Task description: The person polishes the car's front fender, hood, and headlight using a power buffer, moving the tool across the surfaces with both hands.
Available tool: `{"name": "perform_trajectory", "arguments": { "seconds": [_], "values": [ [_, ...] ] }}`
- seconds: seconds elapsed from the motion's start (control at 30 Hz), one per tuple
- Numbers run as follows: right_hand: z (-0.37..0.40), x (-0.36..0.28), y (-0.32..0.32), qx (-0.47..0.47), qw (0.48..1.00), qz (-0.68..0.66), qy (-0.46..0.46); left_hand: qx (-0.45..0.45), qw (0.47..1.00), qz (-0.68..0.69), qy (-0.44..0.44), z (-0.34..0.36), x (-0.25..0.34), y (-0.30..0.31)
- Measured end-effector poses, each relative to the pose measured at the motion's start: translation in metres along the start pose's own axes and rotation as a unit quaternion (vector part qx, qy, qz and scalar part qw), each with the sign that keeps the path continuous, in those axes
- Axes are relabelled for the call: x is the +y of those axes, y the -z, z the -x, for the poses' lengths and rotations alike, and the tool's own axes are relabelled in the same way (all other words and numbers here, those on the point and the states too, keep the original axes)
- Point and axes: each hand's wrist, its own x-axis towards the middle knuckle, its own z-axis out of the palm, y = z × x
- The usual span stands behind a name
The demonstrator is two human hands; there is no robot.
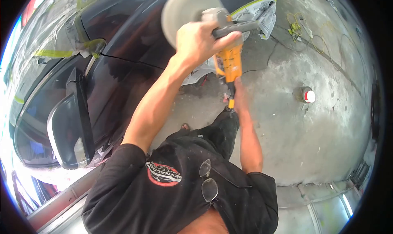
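Observation:
A yellow polisher (230,64) with a round whitish pad (174,19) is held out in front of me. My left hand (195,41) is closed around its black side handle (241,27), close behind the pad. Lower down, my right hand (240,95) wraps the narrow rear end of the tool and is partly hidden behind it. The pad overlaps the dark, glossy car body panel (131,23) in this view, its face toward the car and its surface smeared by motion.
To the left are the car's side mirror (69,127) and masking film (53,29) edged with green tape (55,54). More masking sheet (262,15) hangs beyond the polisher. On the concrete floor (282,140) stand a can (306,94) and a tangled yellow cord (295,28).

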Motion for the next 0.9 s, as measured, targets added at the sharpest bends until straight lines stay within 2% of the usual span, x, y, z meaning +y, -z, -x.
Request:
{"name": "perform_trajectory", "arguments": {
  "seconds": [0.03, 0.13, 0.17, 0.2, 0.27, 0.33, 0.4, 0.43, 0.53, 0.57, 0.63, 0.67, 0.73, 0.8, 0.9],
  "values": [
    [0.007, 0.021, -0.007, -0.013, 1.000, 0.013, -0.019, -0.008, 1.000, -0.025, -0.002, 0.020, -0.004, 0.012],
    [0.038, 0.091, -0.055, -0.071, 0.997, -0.031, -0.020, 0.067, 0.992, -0.094, -0.040, 0.088, -0.014, 0.051],
    [0.044, 0.133, -0.070, -0.068, 0.996, 0.002, -0.059, 0.071, 0.988, -0.122, -0.058, 0.111, -0.020, 0.064],
    [0.058, 0.144, -0.089, -0.077, 0.993, -0.047, -0.077, 0.042, 0.992, -0.114, -0.043, 0.134, -0.020, 0.081],
    [0.074, 0.157, -0.111, -0.209, 0.968, -0.115, -0.077, 0.022, 0.991, -0.128, -0.042, 0.164, -0.022, 0.105],
    [0.076, 0.156, -0.122, -0.227, 0.963, -0.132, -0.053, 0.035, 0.985, -0.161, -0.057, 0.174, -0.022, 0.113],
    [0.071, 0.142, -0.118, -0.245, 0.956, -0.151, -0.050, 0.052, 0.987, -0.134, -0.073, 0.162, -0.021, 0.110],
    [0.070, 0.131, -0.114, -0.168, 0.978, -0.119, -0.048, 0.063, 0.988, -0.121, -0.076, 0.155, -0.020, 0.108],
    [0.022, 0.128, -0.072, -0.030, 0.998, -0.018, -0.047, 0.097, 0.988, -0.060, -0.106, 0.110, -0.034, 0.075],
    [0.002, 0.120, -0.051, -0.011, 1.000, -0.013, -0.025, 0.095, 0.989, -0.056, -0.103, 0.088, -0.032, 0.062],
    [-0.024, 0.072, -0.017, -0.006, 1.000, -0.010, 0.001, 0.089, 0.991, -0.040, -0.093, 0.041, -0.021, 0.034],
    [-0.024, 0.025, -0.009, -0.021, 1.000, -0.012, 0.008, 0.087, 0.992, -0.028, -0.088, 0.014, -0.014, 0.023],
    [-0.040, -0.017, -0.002, 0.005, 0.997, -0.067, 0.044, 0.049, 0.995, -0.010, -0.082, -0.038, -0.006, 0.002],
    [-0.047, -0.058, -0.001, 0.012, 0.996, -0.075, 0.047, 0.087, 0.990, 0.062, -0.090, -0.077, 0.002, -0.009],
    [-0.046, -0.072, -0.007, 0.014, 0.996, -0.065, 0.056, 0.060, 0.992, 0.093, -0.060, -0.091, 0.004, 0.003]
  ]
}}
